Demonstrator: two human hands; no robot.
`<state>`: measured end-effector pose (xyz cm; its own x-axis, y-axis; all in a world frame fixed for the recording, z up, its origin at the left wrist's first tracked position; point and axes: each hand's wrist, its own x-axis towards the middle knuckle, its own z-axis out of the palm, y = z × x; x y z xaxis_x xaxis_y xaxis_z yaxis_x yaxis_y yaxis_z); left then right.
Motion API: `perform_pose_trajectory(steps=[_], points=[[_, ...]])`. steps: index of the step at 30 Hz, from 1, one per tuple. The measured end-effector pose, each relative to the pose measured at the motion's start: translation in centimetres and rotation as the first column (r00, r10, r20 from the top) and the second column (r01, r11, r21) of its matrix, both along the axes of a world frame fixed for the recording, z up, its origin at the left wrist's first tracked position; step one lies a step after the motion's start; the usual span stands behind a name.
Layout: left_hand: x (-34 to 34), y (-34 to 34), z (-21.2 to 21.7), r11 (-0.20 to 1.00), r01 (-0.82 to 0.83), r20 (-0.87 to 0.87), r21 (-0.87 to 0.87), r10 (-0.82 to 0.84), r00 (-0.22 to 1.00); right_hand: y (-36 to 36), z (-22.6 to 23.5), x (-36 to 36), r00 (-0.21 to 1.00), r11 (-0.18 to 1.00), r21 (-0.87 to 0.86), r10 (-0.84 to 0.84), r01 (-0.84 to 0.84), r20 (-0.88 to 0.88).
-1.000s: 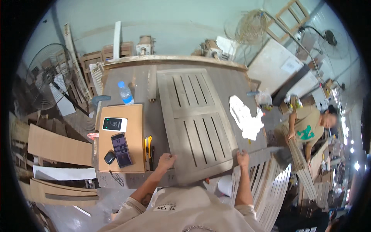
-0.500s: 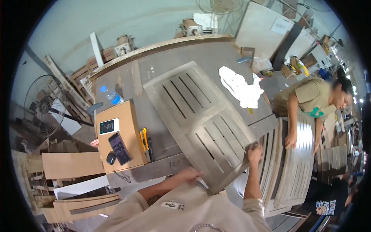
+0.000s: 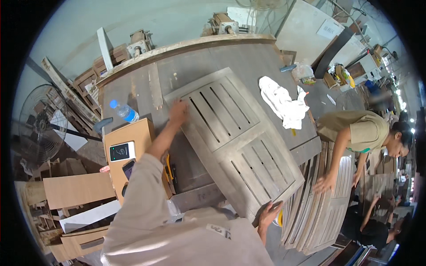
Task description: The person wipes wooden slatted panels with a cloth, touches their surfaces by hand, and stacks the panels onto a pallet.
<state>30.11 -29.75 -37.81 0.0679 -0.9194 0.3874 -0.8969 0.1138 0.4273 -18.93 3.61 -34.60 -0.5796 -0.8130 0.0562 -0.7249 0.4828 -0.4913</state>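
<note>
A grey-brown wooden door panel [image 3: 230,148] lies slantwise on the worktable, with two framed sections of narrow slots. My left hand [image 3: 178,113] is at its left edge near the far corner, its slightly blurred fingers closed over the frame. At the near end, my right hand [image 3: 269,213] grips the panel's edge, fingers partly hidden by the wood. Left of the panel, a cardboard box [image 3: 133,131] carries a white-edged phone [image 3: 122,151] and a dark phone [image 3: 128,169], which my left sleeve partly covers. A yellow cutter knife [image 3: 168,167] lies beside the box.
A blue-capped bottle [image 3: 125,111] lies behind the box. White cloth [image 3: 284,103] is crumpled right of the panel. Several similar panels [image 3: 319,199] lean stacked at the right, where a co-worker [image 3: 361,133] reaches over them. A fan [image 3: 42,126] stands at far left.
My left hand has gone from the near end up to the panel's far-left edge. My right hand has shifted from the right corner to the near edge. The co-worker's hand has moved left.
</note>
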Motion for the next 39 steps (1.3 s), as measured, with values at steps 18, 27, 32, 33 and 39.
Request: perform_pose_trajectory(steps=[18,27,32,33,39], points=[[3.6,-4.9,2.5,0.878,0.322,0.243,0.353,-0.419,0.875,-0.3,0.6,0.8,0.998,0.996,0.068,-0.062,0.064,-0.029],[4.1,-5.6,5.0,0.833,0.334,0.364,0.442,-0.507,0.782,-0.4,0.2,0.8,0.992,0.995,0.059,-0.078,0.084,-0.096],[3.4,-7.2,6.6,0.746,0.378,0.451,0.548,-0.645,0.617,-0.1,0.1,0.9,0.987,0.995,0.042,-0.084,0.091,-0.137],[3.8,-7.5,5.9,0.745,0.380,0.458,0.548,-0.647,0.609,-0.1,0.1,0.8,0.987,0.994,0.039,-0.092,0.098,-0.130],[2.8,-5.6,2.7,0.980,-0.151,-0.161,-0.130,0.129,0.979,-0.4,0.8,1.1,0.994,0.993,0.045,-0.104,0.106,-0.043]])
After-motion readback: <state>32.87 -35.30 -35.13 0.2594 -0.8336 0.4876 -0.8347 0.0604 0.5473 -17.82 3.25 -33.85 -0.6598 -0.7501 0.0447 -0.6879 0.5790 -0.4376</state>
